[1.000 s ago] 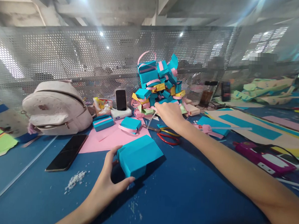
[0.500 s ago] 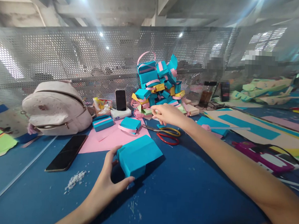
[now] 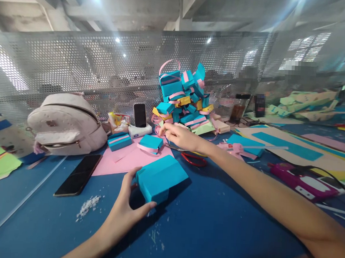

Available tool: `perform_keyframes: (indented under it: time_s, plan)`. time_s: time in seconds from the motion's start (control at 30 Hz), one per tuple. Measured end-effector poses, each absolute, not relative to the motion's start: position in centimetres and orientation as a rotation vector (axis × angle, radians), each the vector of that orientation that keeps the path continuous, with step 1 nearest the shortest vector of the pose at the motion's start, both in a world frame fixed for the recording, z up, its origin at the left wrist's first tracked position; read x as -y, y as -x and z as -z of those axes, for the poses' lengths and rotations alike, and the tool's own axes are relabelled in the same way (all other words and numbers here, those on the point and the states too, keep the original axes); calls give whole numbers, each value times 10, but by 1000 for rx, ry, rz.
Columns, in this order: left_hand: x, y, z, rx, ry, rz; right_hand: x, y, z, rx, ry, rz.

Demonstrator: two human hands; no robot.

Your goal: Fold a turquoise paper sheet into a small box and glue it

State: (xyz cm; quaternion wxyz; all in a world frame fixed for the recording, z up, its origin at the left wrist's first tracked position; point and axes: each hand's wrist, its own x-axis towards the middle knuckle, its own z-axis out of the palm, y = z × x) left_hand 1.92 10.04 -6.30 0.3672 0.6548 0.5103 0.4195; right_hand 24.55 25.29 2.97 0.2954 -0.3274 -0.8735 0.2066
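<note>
A blue paper box (image 3: 162, 176) with a flap jutting to the right rests on the blue table. My left hand (image 3: 131, 198) grips its left end, thumb at the front and fingers behind. My right hand (image 3: 179, 137) hovers beyond it with loosely bent fingers, and I see nothing held in them. Below that hand lie scissors with red and yellow handles (image 3: 192, 159), partly covered by the wrist. Just left of it, a small blue paper bag with a pink strip (image 3: 150, 144) lies on a pink sheet (image 3: 113, 162).
A pile of blue, pink and yellow paper bags (image 3: 185, 99) stands against the mesh divider. At left are a white backpack (image 3: 65, 125) and a phone (image 3: 79, 176). On the right lie a pink glue gun (image 3: 235, 148), paper sheets (image 3: 287, 144) and a magenta power strip (image 3: 302, 182).
My right hand has moved left and slightly nearer, from the pile's foot to above the scissors. The glue gun is now uncovered. My left hand and the box stay nearly still.
</note>
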Motion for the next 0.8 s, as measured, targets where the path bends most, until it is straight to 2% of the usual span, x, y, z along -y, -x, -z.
perform_keyframes:
  time_s: [0.27, 0.53, 0.8]
  plan:
    - [-101, -21, 67, -1366, -1657, -1112, -196, -189, -31, 2557, 414, -838]
    - [-101, -19, 73, -1464, -1653, -1117, -185, -103, -26, 2740, 127, -712]
    - [-100, -18, 72, -1458, -1636, -1147, -184, -79, -34, 2704, 156, -759]
